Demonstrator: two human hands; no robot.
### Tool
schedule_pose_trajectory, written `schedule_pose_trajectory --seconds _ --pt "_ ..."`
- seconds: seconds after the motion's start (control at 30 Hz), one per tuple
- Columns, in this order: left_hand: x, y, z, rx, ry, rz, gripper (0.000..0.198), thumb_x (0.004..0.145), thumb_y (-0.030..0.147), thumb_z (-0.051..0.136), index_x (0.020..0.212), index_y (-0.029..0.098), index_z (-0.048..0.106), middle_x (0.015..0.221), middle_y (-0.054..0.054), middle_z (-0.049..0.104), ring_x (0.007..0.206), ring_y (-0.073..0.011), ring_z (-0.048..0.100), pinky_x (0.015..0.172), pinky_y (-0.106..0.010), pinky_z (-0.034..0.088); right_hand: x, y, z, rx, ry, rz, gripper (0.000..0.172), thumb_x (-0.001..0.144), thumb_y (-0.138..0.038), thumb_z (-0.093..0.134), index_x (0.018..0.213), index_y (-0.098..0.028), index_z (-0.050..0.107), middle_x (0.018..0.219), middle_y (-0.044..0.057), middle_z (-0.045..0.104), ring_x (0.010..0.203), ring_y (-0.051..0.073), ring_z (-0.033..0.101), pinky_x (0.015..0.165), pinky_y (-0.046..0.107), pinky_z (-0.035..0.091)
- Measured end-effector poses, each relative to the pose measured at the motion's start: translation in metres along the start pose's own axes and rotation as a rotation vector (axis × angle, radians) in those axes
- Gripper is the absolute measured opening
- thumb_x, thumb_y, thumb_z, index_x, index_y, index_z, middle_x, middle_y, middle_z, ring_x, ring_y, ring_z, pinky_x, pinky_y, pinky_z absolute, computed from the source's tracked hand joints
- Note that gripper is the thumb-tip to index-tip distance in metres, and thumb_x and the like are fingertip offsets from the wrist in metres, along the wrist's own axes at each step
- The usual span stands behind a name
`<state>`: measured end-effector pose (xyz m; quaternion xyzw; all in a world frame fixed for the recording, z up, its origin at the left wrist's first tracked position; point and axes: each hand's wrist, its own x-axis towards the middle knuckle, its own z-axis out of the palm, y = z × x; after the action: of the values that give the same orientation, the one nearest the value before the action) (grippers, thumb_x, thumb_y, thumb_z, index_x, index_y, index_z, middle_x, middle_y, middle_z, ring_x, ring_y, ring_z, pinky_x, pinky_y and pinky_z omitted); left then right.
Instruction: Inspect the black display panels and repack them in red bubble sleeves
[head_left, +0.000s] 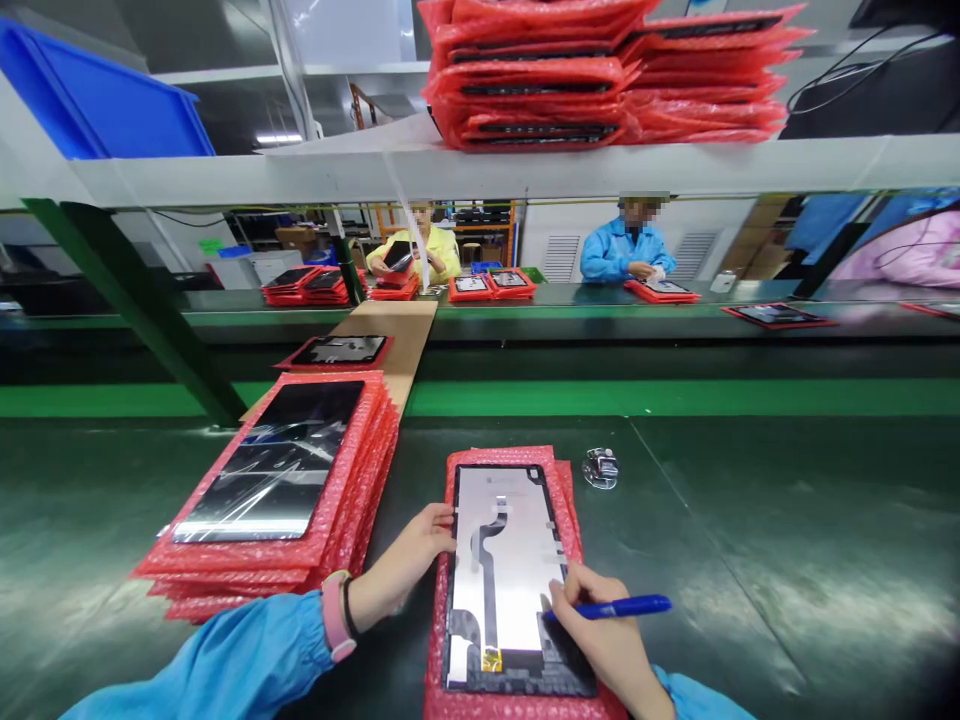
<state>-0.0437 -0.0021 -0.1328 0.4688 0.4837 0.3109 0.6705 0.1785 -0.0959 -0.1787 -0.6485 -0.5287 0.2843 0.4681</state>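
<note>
A tablet display panel lies back side up on red bubble-wrap sleeves in front of me. Its back is silvery white, with a dark flex cable and a bit of yellow tape near the bottom. My left hand holds the panel's left edge with bent fingers. In my right hand is a blue pen, gripped between thumb and fingers over the panel's lower right part. The pen's tip is largely hidden by the fingers. I cannot tell whether it touches the panel.
To the left stands a tall stack of red bubble-wrap sleeves topped by a glossy screen. A small clear object sits beyond my right hand. Wrapped panels load the overhead shelf. Several people work across the conveyor.
</note>
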Motion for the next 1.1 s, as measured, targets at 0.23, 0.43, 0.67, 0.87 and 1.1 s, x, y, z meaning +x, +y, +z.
schedule_pose_trajectory --seconds 0.23,0.43,0.67,0.87,1.1 --pt "0.000 0.003 -0.005 -0.097 0.017 -0.109 0.034 0.057 0.015 0.067 0.090 0.014 0.058 0.094 -0.009 0.065 0.092 -0.0222 0.061 0.086 -0.035 0.043 0.000 -0.002 0.001 0.028 -0.012 0.024 0.037 0.062 -0.037 0.063 0.044 -0.024 0.034 0.041 -0.006 0.034 0.043 0.011 0.031 0.050 0.027 0.025" --pt "0.006 0.014 -0.004 -0.147 -0.023 -0.145 0.034 0.058 0.012 0.070 0.091 0.012 0.059 0.079 -0.007 0.068 0.071 -0.0166 0.062 0.071 -0.030 0.046 0.004 0.000 -0.002 0.212 -0.040 0.095 0.045 0.068 -0.050 0.067 0.048 -0.024 0.036 0.044 -0.005 0.037 0.045 0.012 0.034 0.048 0.027 0.030" --pt "0.004 0.002 0.033 -0.242 -0.094 -0.001 0.058 0.052 0.004 0.069 0.107 0.016 0.056 0.100 -0.008 0.072 0.092 -0.0242 0.067 0.083 -0.035 0.051 0.007 0.003 -0.001 0.444 -0.110 0.165 0.048 0.080 -0.065 0.058 0.063 -0.022 0.047 0.041 -0.008 0.040 0.039 0.009 0.030 0.044 0.023 0.025" --pt "0.006 0.001 0.025 -0.215 0.012 0.076 0.056 0.058 0.007 0.067 0.112 0.017 0.056 0.101 -0.008 0.074 0.088 -0.0256 0.069 0.080 -0.036 0.051 0.010 0.002 -0.019 0.511 -0.033 0.111 0.041 0.072 -0.059 0.072 0.070 -0.020 0.061 0.050 -0.004 0.052 0.043 0.009 0.040 0.044 0.023 0.028" --pt "-0.004 0.057 0.010 -0.174 0.077 0.359 0.045 0.072 0.029 0.074 0.114 0.017 0.062 0.118 -0.007 0.071 0.112 -0.0266 0.063 0.095 -0.032 0.046 0.039 -0.037 -0.047 0.682 0.103 0.076 0.056 0.079 -0.067 0.059 0.114 -0.023 0.056 0.079 0.010 0.075 0.054 0.020 0.062 0.050 0.030 0.046"
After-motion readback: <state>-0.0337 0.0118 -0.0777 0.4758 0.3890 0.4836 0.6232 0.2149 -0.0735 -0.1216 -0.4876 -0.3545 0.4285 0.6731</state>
